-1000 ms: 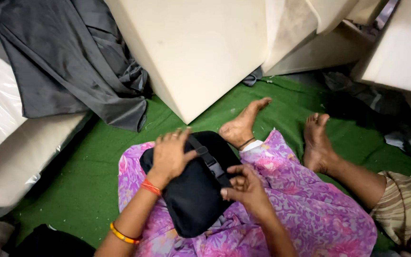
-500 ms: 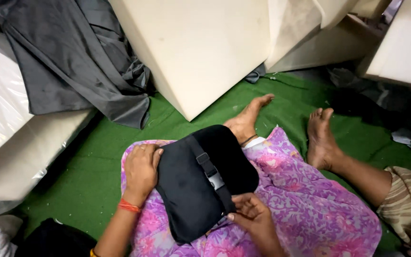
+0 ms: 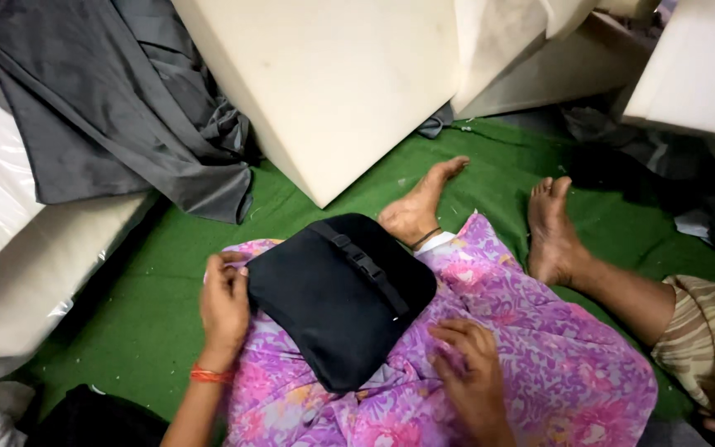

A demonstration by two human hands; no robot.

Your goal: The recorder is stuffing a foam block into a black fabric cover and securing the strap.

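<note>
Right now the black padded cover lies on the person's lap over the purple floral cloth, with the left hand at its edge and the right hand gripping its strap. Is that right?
Not quite. In the head view the right hand lies on the purple floral cloth beside the black padded cover, not on its strap. The left hand is indeed at the cover's edge.

the cushion cover (image 3: 337,302) on the lap is plain black, its strap (image 3: 362,263) black too, with a small pale fleck near one end. the garment (image 3: 531,364) under it is purple and lilac with pink flowers. a red-orange bangle (image 3: 208,375) rings the left wrist. the floor mat (image 3: 167,281) is green, speckled with pale bits. the foam blocks (image 3: 333,83) are cream, the draped cloth (image 3: 117,124) dark grey. at the right edge, striped fabric (image 3: 701,339) looks brown and beige, perhaps.
</note>
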